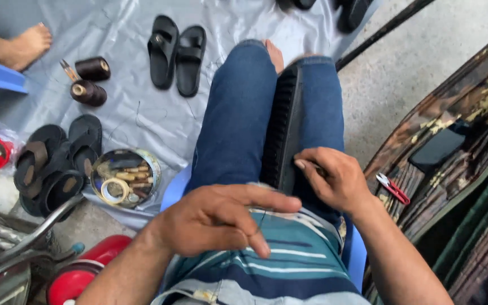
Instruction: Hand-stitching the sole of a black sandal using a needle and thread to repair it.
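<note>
- A grey plastic sheet [136, 121] covered the ground ahead of you, with bare concrete [402, 68] to its right.
- You sat on a blue chair [357, 254], knees together, in blue jeans [238, 124].
- A black sole [283, 130] stood on edge between your thighs, its ribbed face turned left and its near end at your right hand.
- Your right hand [334, 181] rested on the near end of the sole, fingers curled and pinched at its edge; whether they gripped a needle could not be told.
- Your left hand [216, 217] hovered over your lap, thumb and bent fingers closed on a thin dark thread [262, 220]; the index finger pointed right, toward the sole.
- Red snips [393, 188] lay just beside your right wrist, on a camouflage cloth [481, 101].
- A dark phone [439, 148] lay on the same cloth, farther off.
- A round tin [124, 178] of small tools and a tape roll sat left of your left knee.
- A heap of black sandals [57, 161] touched the tin's left side.
- Two dark thread spools [90, 81] lay on the sheet beyond it.
- A pair of black slides [176, 53] lay side by side farther out.
- Another person's bare foot [24, 45] rested at the top left corner.
</note>
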